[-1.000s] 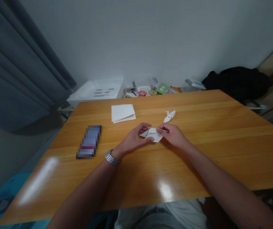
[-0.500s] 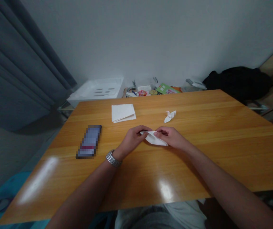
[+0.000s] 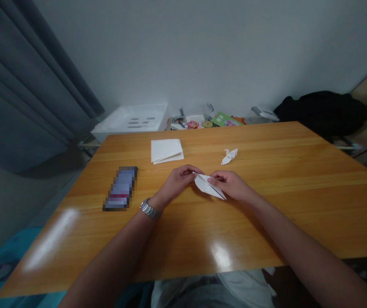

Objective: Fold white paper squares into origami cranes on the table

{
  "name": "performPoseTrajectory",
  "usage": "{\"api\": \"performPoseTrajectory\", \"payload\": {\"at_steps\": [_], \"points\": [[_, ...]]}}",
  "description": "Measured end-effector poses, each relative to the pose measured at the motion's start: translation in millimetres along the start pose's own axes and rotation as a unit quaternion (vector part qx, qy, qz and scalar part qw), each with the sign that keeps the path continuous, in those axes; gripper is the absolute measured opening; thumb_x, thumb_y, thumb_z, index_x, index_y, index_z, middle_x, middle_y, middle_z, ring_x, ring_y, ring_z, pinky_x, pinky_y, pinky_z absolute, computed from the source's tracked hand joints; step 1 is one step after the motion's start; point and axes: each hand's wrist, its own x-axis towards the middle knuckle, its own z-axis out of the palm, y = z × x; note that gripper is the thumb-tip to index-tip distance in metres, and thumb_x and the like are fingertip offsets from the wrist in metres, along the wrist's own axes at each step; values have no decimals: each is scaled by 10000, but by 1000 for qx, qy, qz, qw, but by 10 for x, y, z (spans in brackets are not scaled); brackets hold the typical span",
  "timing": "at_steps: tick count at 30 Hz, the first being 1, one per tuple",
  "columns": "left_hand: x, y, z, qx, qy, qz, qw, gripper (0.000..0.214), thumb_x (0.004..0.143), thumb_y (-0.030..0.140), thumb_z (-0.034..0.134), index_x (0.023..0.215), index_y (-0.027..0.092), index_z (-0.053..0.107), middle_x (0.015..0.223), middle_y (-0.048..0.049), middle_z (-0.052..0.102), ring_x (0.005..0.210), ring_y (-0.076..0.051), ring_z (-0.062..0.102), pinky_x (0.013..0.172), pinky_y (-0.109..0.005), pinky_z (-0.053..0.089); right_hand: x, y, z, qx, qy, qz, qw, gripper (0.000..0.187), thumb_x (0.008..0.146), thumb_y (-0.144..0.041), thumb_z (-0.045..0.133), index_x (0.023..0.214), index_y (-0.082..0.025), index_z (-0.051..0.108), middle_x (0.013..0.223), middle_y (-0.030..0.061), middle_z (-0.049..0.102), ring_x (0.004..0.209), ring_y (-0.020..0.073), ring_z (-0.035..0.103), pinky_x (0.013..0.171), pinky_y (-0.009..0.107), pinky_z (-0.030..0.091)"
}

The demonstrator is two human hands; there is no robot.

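Between my hands is a folded piece of white paper (image 3: 206, 186), held just over the wooden table (image 3: 183, 239). My right hand (image 3: 230, 183) pinches its right side, the thumb lying on top. At the paper's upper left corner, my left hand (image 3: 180, 179) has its thumb and fingers closed on the tip. A silver watch sits on the left wrist. Beyond the right hand rests a small white origami crane (image 3: 229, 157). Folded white sheets (image 3: 167, 151) lie farther back on the left.
A phone (image 3: 120, 188) with a blurred screen lies to the left of my left hand. Behind the table's far edge stand a white tray (image 3: 132, 119), assorted small items with a green booklet (image 3: 225, 119), and a black bag or cloth (image 3: 323, 112).
The left hand has shifted slightly up and left to the paper's tip. The paper has turned, its lower right end now pointing more downward, and it looks flatter. My right hand stays nearly in place.
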Motion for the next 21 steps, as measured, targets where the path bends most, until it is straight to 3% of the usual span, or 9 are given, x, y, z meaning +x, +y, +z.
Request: {"api": "performPoseTrajectory", "payload": {"at_steps": [8,16,21], "points": [[-16,-22,52,6,16,12,1000,230,910,335,658,1038,150,708,1062,-102,739,943,-161,683,882,-313,540,8,0,48,-3,-10,-13,1000,359,910,-498,603,895,-156,711,839,60,712,740,185,610,671,294,460],[1,-19,83,-2,54,0,999,156,870,269,675,959,140,680,956,-85,749,850,-156,701,784,-281,549,-27,-50,84,-24,-12,-15,1000,355,918,-495,597,874,-162,710,828,54,711,727,184,616,624,273,443],[-6,-19,107,-4,56,10,998,141,873,234,652,980,142,660,997,-96,735,889,-152,691,826,-291,545,-26,-57,104,-25,0,-12,1000,359,913,-502,599,864,-162,704,803,57,704,699,181,605,598,274,432]]}}
